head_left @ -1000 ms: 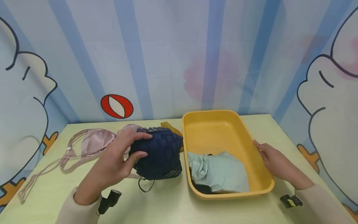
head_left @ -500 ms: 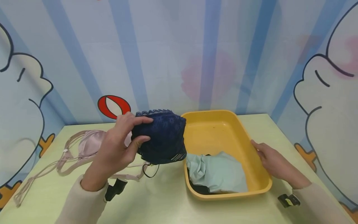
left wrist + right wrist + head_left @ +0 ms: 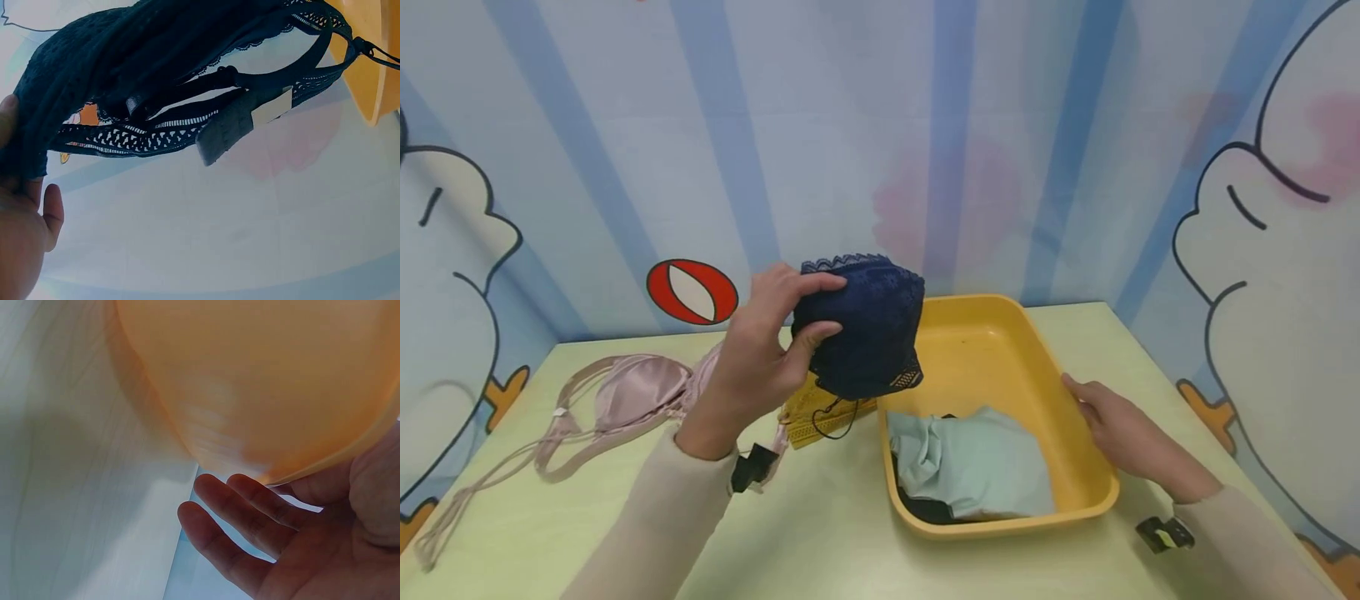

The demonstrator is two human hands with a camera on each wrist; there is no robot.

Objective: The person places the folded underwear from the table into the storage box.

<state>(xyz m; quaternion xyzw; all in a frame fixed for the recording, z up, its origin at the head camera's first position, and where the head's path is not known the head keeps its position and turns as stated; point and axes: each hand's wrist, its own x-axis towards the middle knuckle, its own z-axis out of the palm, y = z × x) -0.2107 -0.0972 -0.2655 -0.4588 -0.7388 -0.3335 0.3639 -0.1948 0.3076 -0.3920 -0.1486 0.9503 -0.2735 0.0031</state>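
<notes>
My left hand (image 3: 762, 354) pinches a navy lace bra (image 3: 868, 329) by its edge and holds it up over the table, overlapping the tub's left rim in the head view. In the left wrist view the bra's dark straps and hook band (image 3: 225, 128) hang loose. At the right, my right hand (image 3: 1123, 425) grips the side rim of a yellow plastic tub (image 3: 985, 354), other fingers spread outside its wall in the right wrist view. Inside the tub's near end lies a folded pale green garment (image 3: 981, 467), with a black piece (image 3: 928, 507) partly hidden under it.
A pink satin bra (image 3: 640, 390) with long straps lies on the table (image 3: 805, 533) at the left, partly behind my left arm. Beside the tub's left wall is a mustard lace garment (image 3: 808, 417). A printed cloth backdrop (image 3: 835, 150) stands behind the table.
My left hand has lifted the navy bra off the table and carried it up and to the right, uncovering the mustard garment. My right hand has kept its grip on the tub.
</notes>
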